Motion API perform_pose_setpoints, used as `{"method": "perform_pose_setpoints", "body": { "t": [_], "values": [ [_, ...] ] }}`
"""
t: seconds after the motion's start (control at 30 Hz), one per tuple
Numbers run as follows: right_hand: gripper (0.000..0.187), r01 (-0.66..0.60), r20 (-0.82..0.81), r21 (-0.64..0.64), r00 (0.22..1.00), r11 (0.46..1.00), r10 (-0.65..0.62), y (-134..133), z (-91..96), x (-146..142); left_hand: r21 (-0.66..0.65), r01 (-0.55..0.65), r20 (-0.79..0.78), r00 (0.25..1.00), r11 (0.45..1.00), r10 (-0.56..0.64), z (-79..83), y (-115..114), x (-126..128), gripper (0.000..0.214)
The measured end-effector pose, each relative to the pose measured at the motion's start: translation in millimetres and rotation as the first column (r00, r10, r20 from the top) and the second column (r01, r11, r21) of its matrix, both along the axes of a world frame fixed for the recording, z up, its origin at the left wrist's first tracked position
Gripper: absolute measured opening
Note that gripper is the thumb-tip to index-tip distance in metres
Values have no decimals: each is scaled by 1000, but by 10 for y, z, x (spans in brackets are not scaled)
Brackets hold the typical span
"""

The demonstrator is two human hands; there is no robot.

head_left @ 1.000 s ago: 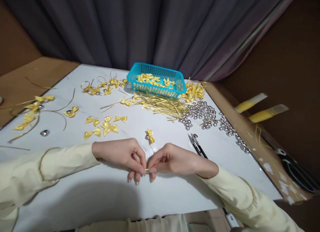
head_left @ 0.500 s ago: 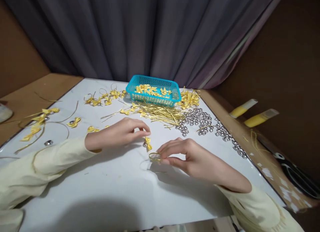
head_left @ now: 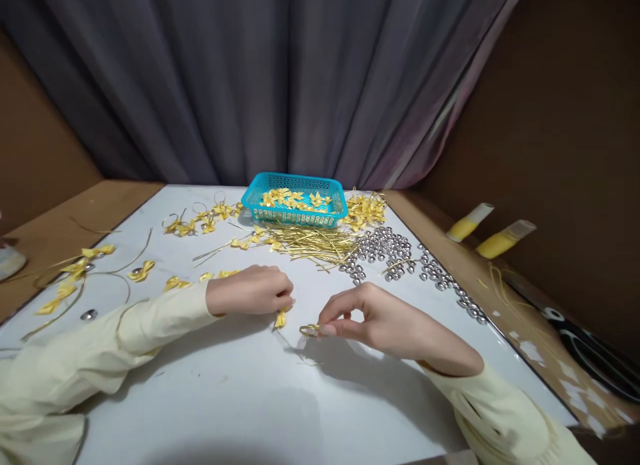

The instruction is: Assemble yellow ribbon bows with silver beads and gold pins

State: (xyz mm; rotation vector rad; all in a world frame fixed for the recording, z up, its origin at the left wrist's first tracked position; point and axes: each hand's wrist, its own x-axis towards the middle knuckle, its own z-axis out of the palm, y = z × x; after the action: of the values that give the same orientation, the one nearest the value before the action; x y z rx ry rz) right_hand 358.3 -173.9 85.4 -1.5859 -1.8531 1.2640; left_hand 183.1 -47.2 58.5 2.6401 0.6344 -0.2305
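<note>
My left hand is closed, its fingertips pinched at the upper end of a small yellow ribbon bow, low over the white tabletop. The fingers cover part of the bow. To the right, my right hand pinches a small loop of gold cord between thumb and fingers. The loop sticks out to the left, toward the bow, with a gap between the two. More yellow bows lie beside and behind my left forearm.
A blue plastic basket holding yellow bows stands at the back. Before it lie gold cords, with silver metal beads to the right. Black-handled scissors and two yellow-filled tubes rest along the right edge.
My left hand has come down and closed its fingers on the yellow bow. The right hand still pinches the gold cord loop. The whole view has shifted slightly.
</note>
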Motion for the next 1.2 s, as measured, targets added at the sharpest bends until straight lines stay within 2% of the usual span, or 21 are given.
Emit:
{"method": "perform_pose_setpoints", "body": {
  "t": [0.07, 0.13, 0.2, 0.27, 0.4, 0.5, 0.6, 0.73, 0.87, 0.97, 1.07, 1.2],
  "values": [
    [17, 9, -42, -19, 999, 1000, -9, 0, -6, -12, -20, -22, 89, 996, 1000, 24, -9, -30, -16, 35],
    [15, 19, -87, -1, 996, 1000, -19, -2, -3, -28, -50, -59, 266, 961, 997, 70, -36, -68, -27, 35],
    [14, 46, -130, 56, 991, 997, -38, 1, -2, -33, -74, -89, 457, 882, 993, 113, -67, -115, -38, 33],
    [13, 83, -173, 108, 983, 991, -64, 14, -13, -20, -86, -102, 584, 801, 991, 133, -96, -167, -50, 31],
    [14, 147, -237, 171, 966, 974, -104, 70, -87, 42, -128, -85, 702, 696, 988, 151, -127, -263, -66, 26],
    [12, 184, -245, 218, 961, 959, -129, 108, -145, 70, -108, -73, 738, 663, 991, 129, -127, -310, -70, 23],
    [10, 202, -234, 252, 962, 946, -143, 117, -153, 60, -88, -33, 759, 645, 996, 89, -118, -334, -72, 21],
    [12, 159, -200, 335, 975, 929, -94, 103, -133, 23, -77, 54, 773, 634, 996, 25, -118, -335, -80, 20],
    [13, 125, -142, 463, 988, 877, -65, 98, -170, -2, -99, 104, 758, 652, 990, 8, -115, -320, -87, 22],
    [13, 110, -119, 510, 991, 853, -57, 95, -207, -14, -173, 131, 739, 673, 976, 41, -100, -309, -84, 25],
    [14, 81, -58, 517, 997, 852, -59, 87, -222, -31, -298, 136, 690, 715, 945, 114, -80, -300, -72, 35],
    [16, 47, -6, 512, 999, 858, -51, 78, -226, -50, -383, 25, 586, 779, 923, 222, -57, -286, -51, 39]
  ]
}}
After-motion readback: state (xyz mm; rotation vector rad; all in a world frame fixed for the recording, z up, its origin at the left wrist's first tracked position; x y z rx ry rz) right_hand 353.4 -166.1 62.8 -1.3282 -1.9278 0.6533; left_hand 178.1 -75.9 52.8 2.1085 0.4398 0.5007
